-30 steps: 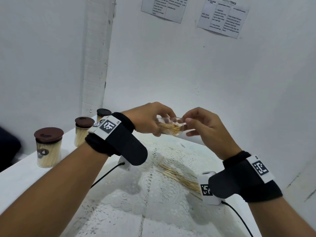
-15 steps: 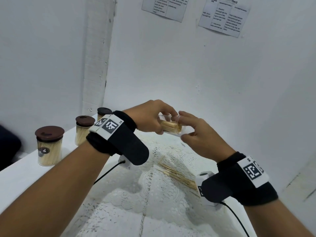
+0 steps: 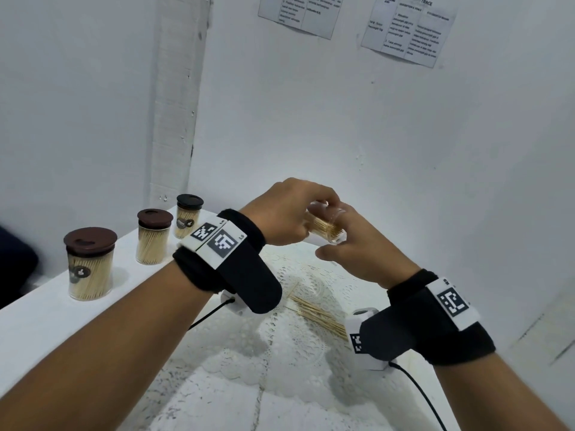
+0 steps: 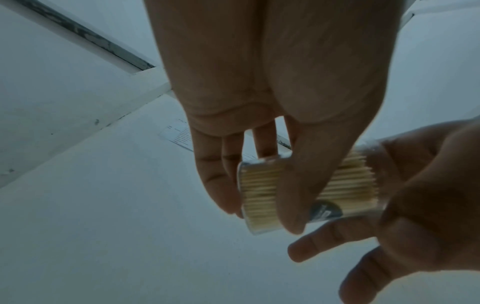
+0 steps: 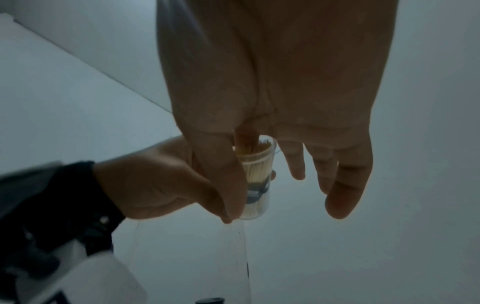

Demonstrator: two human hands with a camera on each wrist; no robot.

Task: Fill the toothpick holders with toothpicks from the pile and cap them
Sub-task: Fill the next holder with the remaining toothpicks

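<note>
A clear toothpick holder, uncapped and packed with toothpicks, is held tilted on its side above the table. My left hand grips its body from above, thumb across the side. The holder has a dark label near its middle. My right hand is at the open mouth, with the index finger on the toothpick tips and the thumb along the holder. Its other fingers stick out straight. A loose pile of toothpicks lies on the lace cloth below my hands.
Three filled holders with brown caps stand in a row on the left: near, middle, far. The white table ends at its left edge. A white wall with paper sheets rises close behind. Cables trail from both wrist cameras.
The right hand went from pinching toothpicks into the holder's mouth to laying its index finger over the tips. Both hands and the holder rose slightly and drew closer together.
</note>
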